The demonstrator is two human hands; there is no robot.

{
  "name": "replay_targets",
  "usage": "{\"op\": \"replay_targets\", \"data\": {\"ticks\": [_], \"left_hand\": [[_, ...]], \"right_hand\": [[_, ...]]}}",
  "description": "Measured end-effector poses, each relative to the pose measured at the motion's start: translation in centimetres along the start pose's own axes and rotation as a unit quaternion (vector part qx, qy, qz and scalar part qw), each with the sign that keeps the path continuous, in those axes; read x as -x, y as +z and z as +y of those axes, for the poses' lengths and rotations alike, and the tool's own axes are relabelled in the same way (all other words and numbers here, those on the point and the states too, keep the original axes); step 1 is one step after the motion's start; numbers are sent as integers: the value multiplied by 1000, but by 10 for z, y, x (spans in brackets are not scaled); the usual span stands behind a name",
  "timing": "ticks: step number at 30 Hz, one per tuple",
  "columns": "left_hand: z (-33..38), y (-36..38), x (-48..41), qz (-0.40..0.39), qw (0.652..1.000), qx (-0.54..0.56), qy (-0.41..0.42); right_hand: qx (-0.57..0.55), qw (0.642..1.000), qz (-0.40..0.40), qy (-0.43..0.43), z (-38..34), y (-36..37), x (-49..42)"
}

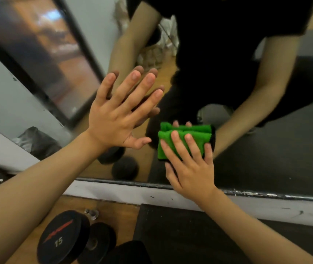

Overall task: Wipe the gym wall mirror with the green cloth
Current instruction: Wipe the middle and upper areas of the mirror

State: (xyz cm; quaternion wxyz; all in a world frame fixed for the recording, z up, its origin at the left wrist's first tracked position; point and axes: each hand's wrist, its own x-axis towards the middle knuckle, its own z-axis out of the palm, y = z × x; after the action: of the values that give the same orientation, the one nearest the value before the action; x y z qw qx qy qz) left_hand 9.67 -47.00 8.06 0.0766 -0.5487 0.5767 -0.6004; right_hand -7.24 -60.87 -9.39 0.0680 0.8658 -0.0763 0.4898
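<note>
The gym wall mirror (277, 153) fills the upper part of the head view and reflects a person in dark clothes. A folded green cloth (182, 139) with a black edge lies flat against the glass near the mirror's bottom edge. My right hand (188, 164) presses it to the mirror with straight, spread fingers. To the left and higher, my left hand (121, 111) rests flat on the glass with its fingers spread and holds nothing.
The mirror's metal bottom rail (266, 194) runs above a white skirting. On the wooden floor at lower left lies a black dumbbell marked 15 (64, 239). A dark rubber mat (199, 235) covers the floor below my right arm. A black bag (35, 141) sits at the left.
</note>
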Motion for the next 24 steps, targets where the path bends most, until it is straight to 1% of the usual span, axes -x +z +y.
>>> {"op": "replay_targets", "data": {"ticks": [3,4,5,7,11,13,14,16,18,19,20,21,22,24], "left_hand": [[4,3,0,26,999,-35,-20],[5,4,0,35,998,-39,-20],[5,6,0,39,998,-43,-19],[4,8,0,44,998,-48,-18],[3,8,1,60,997,-32,-20],[3,6,0,73,997,-23,-21],[4,6,0,80,996,-18,-23],[3,8,2,90,995,-14,-28],[2,12,4,99,995,-13,-29],[2,14,5,103,994,-8,-25],[2,14,5,107,994,-2,-23],[2,15,7,114,993,3,-23],[2,14,6,119,993,8,-21],[3,12,3,122,992,15,-17]], "right_hand": [[-11,993,-106,-58,-1,12,55],[-19,990,-125,-64,0,10,61],[-25,989,-128,-64,0,8,59],[-27,994,-98,-44,-1,-2,39],[-64,997,6,49,-8,-22,-22],[-62,996,18,57,-10,-18,-30],[-53,998,9,43,-11,-12,-23],[-31,999,-42,-14,-7,4,15],[-15,986,-142,-87,6,14,63],[-11,977,-182,-109,13,15,80],[-9,974,-195,-119,16,12,86],[-14,976,-186,-111,14,10,80],[-26,984,-150,-88,10,4,64],[-55,998,-35,-13,1,-12,10]]}}
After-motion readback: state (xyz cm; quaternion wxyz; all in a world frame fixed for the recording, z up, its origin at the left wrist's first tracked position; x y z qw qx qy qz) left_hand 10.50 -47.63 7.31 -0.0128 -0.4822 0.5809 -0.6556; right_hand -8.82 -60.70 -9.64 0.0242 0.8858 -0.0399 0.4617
